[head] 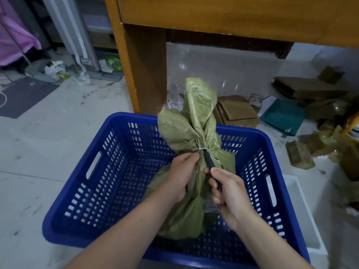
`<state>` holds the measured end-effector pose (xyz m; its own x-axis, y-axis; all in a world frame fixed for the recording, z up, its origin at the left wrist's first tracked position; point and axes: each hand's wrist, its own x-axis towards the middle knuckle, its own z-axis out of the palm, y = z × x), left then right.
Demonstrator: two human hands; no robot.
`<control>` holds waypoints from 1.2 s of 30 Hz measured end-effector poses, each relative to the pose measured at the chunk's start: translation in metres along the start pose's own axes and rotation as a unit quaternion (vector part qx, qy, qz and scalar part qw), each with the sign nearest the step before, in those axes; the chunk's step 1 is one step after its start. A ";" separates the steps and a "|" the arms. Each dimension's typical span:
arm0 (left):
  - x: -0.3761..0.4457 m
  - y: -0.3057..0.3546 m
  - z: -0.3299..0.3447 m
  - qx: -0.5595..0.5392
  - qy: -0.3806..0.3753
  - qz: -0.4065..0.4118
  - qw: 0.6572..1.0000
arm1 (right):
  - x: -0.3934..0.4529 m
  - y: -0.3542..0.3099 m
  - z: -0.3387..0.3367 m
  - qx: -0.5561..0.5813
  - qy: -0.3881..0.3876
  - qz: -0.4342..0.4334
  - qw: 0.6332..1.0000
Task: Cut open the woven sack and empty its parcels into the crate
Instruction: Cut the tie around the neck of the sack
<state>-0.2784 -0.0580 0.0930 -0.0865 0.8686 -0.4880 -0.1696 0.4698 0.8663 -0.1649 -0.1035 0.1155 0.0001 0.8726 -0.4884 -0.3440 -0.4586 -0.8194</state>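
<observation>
Left hand (pixel 181 176) clutching one sack (pixel 194 121) neck, right hand (pixel 231 195) gripping one knife (pixel 209 162), one crate (pixel 116 162).

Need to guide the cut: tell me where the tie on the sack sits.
In the head view, the tie cinches the sack neck at centre, above the blue crate, just beyond the left hand.

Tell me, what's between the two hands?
In the head view, the tied neck of the green woven sack stands between the left hand and right hand, and the black cutter reaches its string.
</observation>
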 end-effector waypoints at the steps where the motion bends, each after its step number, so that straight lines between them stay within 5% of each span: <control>1: 0.003 0.001 -0.002 -0.007 -0.023 -0.022 0.999 | 0.000 -0.001 -0.001 -0.006 -0.009 -0.004 1.000; 8: 0.011 0.002 0.002 0.016 -0.081 -0.050 0.995 | 0.005 -0.010 -0.002 -0.023 -0.055 0.067 0.996; 15: 0.022 -0.004 0.003 0.045 -0.094 -0.037 0.994 | 0.009 -0.011 -0.007 -0.097 -0.027 0.024 0.995; 22: 0.026 -0.005 0.003 0.010 -0.157 -0.055 0.986 | 0.015 -0.018 -0.012 -0.018 -0.065 0.057 0.996; 26: 0.026 -0.004 0.006 0.012 -0.126 0.002 0.992 | 0.014 -0.023 -0.013 0.024 -0.087 0.069 0.994; 31: 0.020 0.009 0.014 0.089 0.016 0.023 0.996 | 0.012 -0.025 -0.014 0.040 -0.102 0.080 0.991; 34: 0.019 0.010 0.019 0.216 0.005 0.084 0.973 | 0.012 -0.024 -0.014 0.022 -0.092 0.072 0.993; 36: 0.014 0.009 0.019 0.196 -0.031 0.065 0.978 | 0.012 -0.023 -0.014 0.001 -0.084 0.060 0.995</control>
<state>-0.2622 -0.0381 0.0963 -0.0200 0.9274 -0.3734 0.2287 0.3678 0.9013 -0.1437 -0.0843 0.1243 -0.1981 0.8276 -0.5252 -0.3343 -0.5607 -0.7575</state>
